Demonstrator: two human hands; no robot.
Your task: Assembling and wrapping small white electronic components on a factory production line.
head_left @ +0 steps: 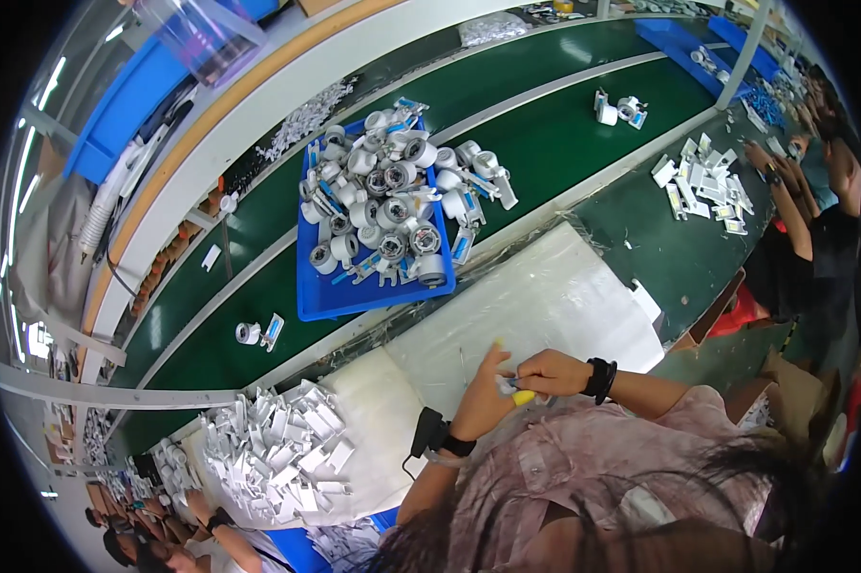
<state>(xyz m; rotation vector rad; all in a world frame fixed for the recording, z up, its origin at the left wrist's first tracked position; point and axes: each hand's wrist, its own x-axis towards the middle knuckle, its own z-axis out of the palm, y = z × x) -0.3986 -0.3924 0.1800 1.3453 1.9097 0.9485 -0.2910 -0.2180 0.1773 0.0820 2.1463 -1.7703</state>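
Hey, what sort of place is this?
Most likely a factory assembly line: there's what looks like a green conveyor, a blue tray heaped with similar parts, and other people farther along the line.

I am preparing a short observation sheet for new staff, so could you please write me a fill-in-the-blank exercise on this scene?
1. The tray heaped with round parts is coloured ____.
2. The conveyor belt is coloured ____.
3. The heap of white pieces on the pale sheet lies on the person's ____ side.
4. The small bright item by the right hand is coloured ____.

Missing words: blue; green; left; yellow.
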